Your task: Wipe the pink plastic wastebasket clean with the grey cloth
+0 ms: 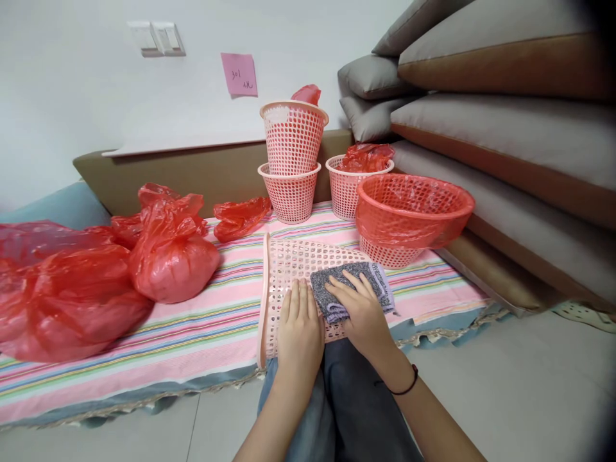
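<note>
A pale pink perforated plastic basket (308, 253) lies on its side across my lap and the bed's edge, its rim toward the left. My left hand (301, 324) rests flat on the basket's side, fingers straight and close together, holding nothing. A folded dark grey cloth with lilac edges (322, 282) lies against the basket toward its base. My right hand (360, 308) grips this cloth from above, its fingers spread over it and pressing it to the basket wall. The thumb of that hand is mostly hidden.
Red plastic bags (176, 263) sit at left on the striped sheet (231, 305). Two stacked pink baskets (293, 138) stand behind, beside another basket (342, 192) with a red bag. A red-covered basket (409, 224) is at right. Stacked grey and brown cushions (505, 128) border the right side.
</note>
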`<action>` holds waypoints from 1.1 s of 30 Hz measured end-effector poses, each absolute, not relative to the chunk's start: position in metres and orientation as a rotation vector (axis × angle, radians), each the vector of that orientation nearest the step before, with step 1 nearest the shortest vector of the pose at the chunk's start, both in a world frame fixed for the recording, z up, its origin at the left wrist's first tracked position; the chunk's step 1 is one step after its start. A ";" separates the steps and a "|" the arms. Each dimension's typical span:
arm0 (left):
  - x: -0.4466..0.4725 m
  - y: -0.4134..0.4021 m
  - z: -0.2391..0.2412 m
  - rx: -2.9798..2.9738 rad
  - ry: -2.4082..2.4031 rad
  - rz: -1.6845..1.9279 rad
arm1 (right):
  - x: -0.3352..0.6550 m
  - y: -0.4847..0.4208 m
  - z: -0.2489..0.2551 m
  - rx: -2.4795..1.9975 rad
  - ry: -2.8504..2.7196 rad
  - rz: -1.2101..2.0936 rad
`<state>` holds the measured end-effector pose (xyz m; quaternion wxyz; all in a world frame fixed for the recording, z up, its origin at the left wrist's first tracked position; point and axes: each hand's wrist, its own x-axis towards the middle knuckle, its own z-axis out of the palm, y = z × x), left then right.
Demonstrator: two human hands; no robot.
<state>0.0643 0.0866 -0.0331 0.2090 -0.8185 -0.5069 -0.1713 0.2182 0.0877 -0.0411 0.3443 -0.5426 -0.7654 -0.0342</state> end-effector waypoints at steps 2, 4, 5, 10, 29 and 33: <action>0.062 0.085 -0.029 -2.320 -1.418 -0.433 | 0.219 0.087 -0.039 -1.408 -1.998 -0.082; 0.061 0.085 -0.024 -2.358 -1.434 -0.384 | 0.219 0.086 -0.035 -1.413 -1.991 -0.062; 0.061 0.084 -0.022 -2.375 -1.448 -0.360 | 0.220 0.086 -0.032 -1.413 -1.986 -0.047; 0.061 0.086 -0.015 -2.432 -1.516 -0.299 | 0.234 0.083 -0.014 -1.321 -1.896 -0.003; 0.066 0.083 -0.016 -2.398 -1.487 -0.523 | 0.262 0.118 -0.031 -1.502 -1.762 -0.146; 0.067 0.083 -0.018 -2.346 -1.486 -0.579 | 0.263 0.117 -0.031 -1.489 -1.761 -0.135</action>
